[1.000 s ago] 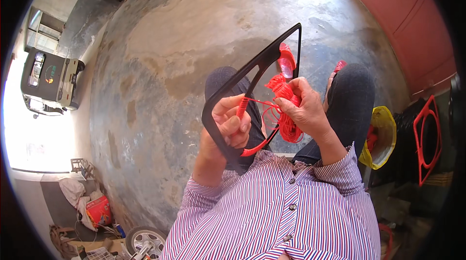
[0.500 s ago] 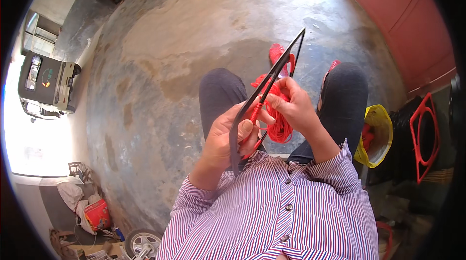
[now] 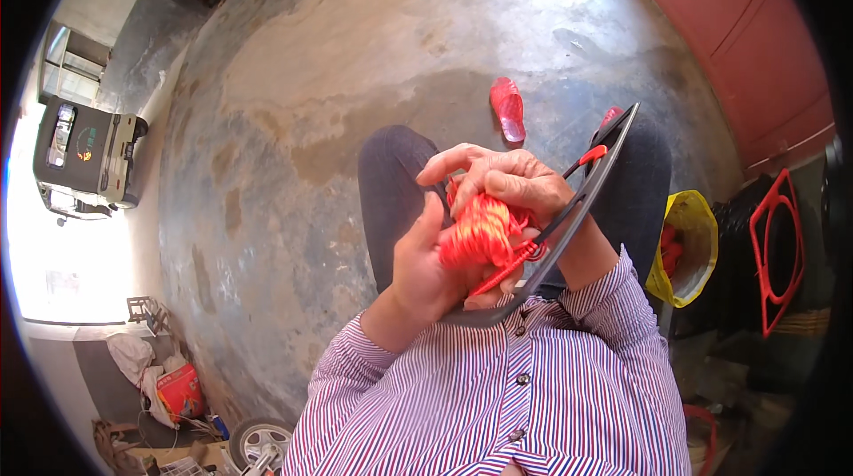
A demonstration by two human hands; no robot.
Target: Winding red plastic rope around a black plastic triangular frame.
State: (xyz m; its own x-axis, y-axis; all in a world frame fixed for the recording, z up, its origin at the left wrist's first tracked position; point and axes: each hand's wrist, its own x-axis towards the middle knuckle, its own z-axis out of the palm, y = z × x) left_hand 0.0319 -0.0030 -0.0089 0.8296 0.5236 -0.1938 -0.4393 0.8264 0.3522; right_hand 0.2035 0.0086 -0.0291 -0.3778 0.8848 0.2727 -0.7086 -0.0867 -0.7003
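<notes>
A bundle of red cord (image 3: pixel 480 234) sits between my two hands above my lap. My left hand (image 3: pixel 418 261) cups it from the left and below, thumb raised along its side. Over its top, my right hand (image 3: pixel 520 181) curls its fingers onto the strands. A black frame with thin bars (image 3: pixel 577 214) slants across my right wrist, its lower end by my left fingers. Tight turns of red cord (image 3: pixel 530 252) wrap one of its bars, and a red piece (image 3: pixel 593 154) shows near its upper end. Some fingertips are hidden behind the bundle.
A yellow bag (image 3: pixel 689 249) holding red stuff stands at my right, with a black frame wound in red (image 3: pixel 776 254) beyond it. A red slipper (image 3: pixel 507 110) lies on the concrete floor. A three-wheeled vehicle (image 3: pixel 84 152) and a red box (image 3: pixel 180 392) are at left.
The black frame has swung right and tilted the other way across my right wrist. The cord bundle has come up into both hands, my right fingers now over its top.
</notes>
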